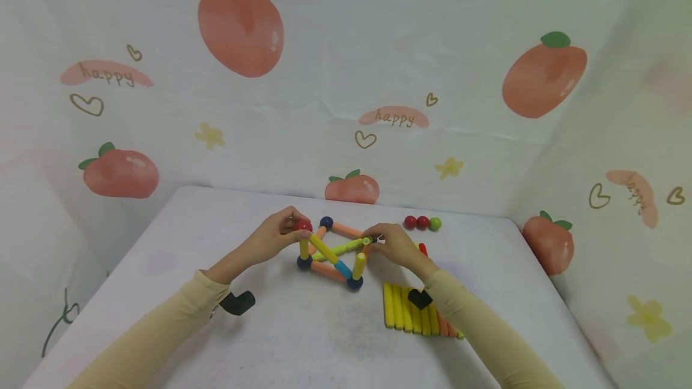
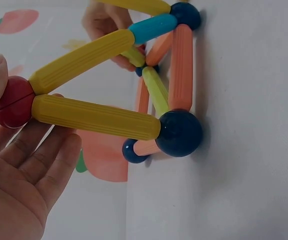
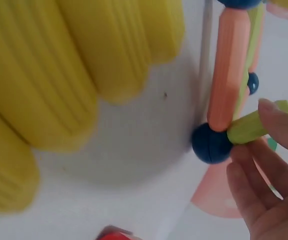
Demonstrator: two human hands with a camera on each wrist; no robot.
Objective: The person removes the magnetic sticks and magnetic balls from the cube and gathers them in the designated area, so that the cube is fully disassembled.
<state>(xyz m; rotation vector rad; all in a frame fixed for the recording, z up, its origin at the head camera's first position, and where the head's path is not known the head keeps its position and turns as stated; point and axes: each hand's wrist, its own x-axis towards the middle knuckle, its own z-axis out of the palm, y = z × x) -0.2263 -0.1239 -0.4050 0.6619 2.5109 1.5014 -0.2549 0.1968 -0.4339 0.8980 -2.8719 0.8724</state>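
Note:
A frame of orange magnetic sticks (image 1: 328, 271) and dark blue balls (image 1: 304, 262) lies on the table, a yellow-green stick (image 1: 342, 249) crossing it. My left hand (image 1: 273, 238) holds a red ball (image 2: 14, 102) between thumb and fingers. This ball tops an upright yellow stick (image 2: 96, 117), and a slanted yellow-and-blue stick (image 2: 81, 60) runs from it down to the front corner ball (image 1: 354, 282). Another yellow stick (image 1: 359, 266) rises from that corner. At the right corner my right hand (image 1: 397, 245) pinches a short yellow-green stick (image 3: 247, 128), whose lower end meets a dark blue ball (image 3: 211, 144).
Two red balls and a green ball (image 1: 435, 224) sit in a row at the back right. Several yellow sticks (image 1: 397, 306) and orange ones lie side by side at front right, partly under the right forearm. A red piece (image 1: 423, 249) shows beside the right wrist. A printed cloth (image 1: 303, 107) hangs behind.

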